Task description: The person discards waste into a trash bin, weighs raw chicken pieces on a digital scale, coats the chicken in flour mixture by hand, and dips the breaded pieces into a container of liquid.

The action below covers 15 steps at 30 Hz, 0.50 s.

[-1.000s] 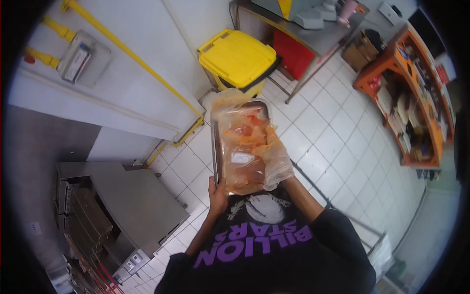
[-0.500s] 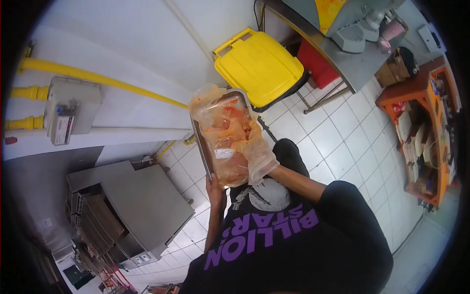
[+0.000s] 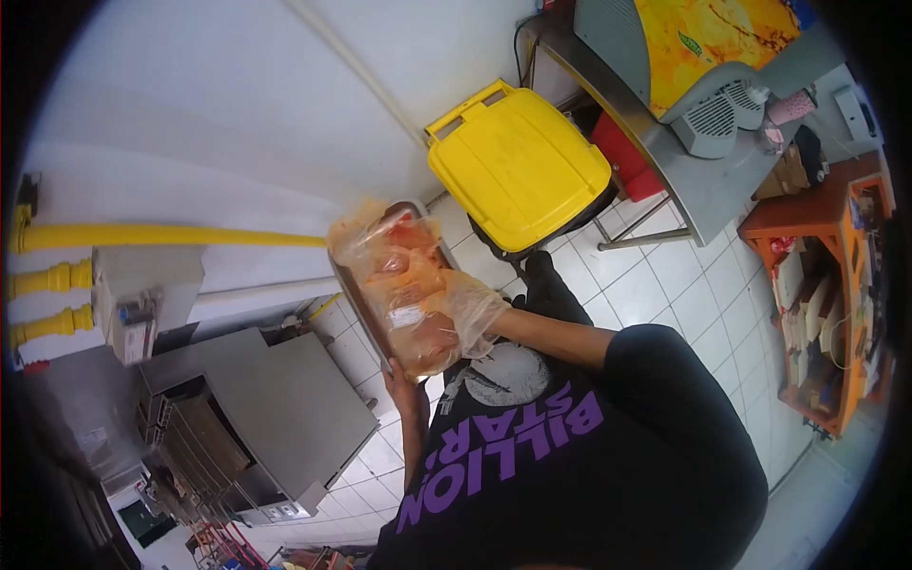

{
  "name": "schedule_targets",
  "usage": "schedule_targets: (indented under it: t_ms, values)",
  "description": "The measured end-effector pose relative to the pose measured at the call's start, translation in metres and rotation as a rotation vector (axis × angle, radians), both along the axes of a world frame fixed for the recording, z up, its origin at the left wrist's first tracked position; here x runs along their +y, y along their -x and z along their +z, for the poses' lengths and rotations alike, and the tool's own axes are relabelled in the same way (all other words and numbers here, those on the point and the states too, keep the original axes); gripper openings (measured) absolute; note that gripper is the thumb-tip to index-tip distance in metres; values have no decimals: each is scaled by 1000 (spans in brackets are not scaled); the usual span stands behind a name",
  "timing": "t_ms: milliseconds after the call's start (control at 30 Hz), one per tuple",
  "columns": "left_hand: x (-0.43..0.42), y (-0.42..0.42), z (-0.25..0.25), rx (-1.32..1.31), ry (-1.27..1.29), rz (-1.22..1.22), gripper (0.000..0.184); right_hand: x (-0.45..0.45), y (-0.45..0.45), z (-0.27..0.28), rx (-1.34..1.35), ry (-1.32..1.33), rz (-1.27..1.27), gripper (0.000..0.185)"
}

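A shallow metal tray [image 3: 349, 277] is held tilted in front of my body. On it lies a clear plastic bag [image 3: 425, 344] with orange-red food inside, possibly meat, and a white label [image 3: 407, 315]. My left hand [image 3: 403, 384] grips the tray's near left corner, its fingers partly hidden underneath. My right hand [image 3: 475, 311] wears a loose, clear plastic glove smeared with orange. It rests over the bag's right side, closed on the plastic; its fingertips blend into the bag.
Ahead stands a bin with a yellow lid [image 3: 522, 166], beside a steel table [image 3: 703, 190] bearing a grey machine. An orange shelf unit [image 3: 807, 228] is at right. At left are a grey steel appliance [image 3: 285, 408], a wall box [image 3: 152, 294] and yellow pipes [image 3: 180, 236].
The tray and bag have shifted left and slightly down in view, with both hands still on them. The bin, table and shelf now appear lower as the view has turned.
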<state>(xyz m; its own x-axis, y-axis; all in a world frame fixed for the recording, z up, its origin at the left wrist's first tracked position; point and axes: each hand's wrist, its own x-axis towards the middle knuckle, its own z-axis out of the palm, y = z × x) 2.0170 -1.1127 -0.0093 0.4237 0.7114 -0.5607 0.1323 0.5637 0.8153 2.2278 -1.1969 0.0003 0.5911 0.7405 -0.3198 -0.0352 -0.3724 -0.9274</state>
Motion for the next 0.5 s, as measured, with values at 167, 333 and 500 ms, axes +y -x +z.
schedule_targets:
  t_ms: [167,333,500]
  values:
    - [-4,-11,1,120,-12,136,49,25,-11,-28,-26,175,62,40]
    - [1,-17,-22,166,-29,21,47,14,-32,-37,18,303,-26,31]
    - [-7,-64,-33,46,43,-125,40,-42,-64,-78,16,113,-240,27]
